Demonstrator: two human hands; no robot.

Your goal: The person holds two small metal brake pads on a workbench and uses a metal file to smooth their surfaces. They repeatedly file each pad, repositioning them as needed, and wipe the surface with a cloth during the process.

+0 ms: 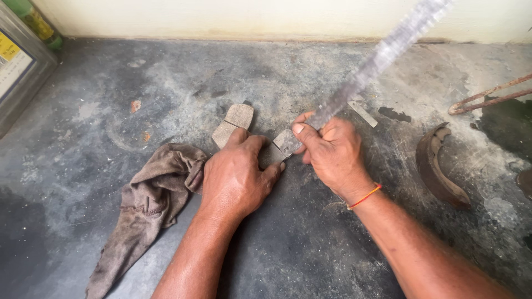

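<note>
The left hand point(235, 177) pressed down on a brake pad point(281, 145); the right hand point(332, 152) gripped a blurred file point(377, 58) pointing toward one o'clock.

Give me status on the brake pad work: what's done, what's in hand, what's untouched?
Done: cannot tell; no pad shows a clearly finished face. In hand: left hand pins a brake pad to the floor; right hand holds a motion-blurred blade with its tip on it. Untouched: second pad, brown rag and curved brake shoe lie apart.
</note>
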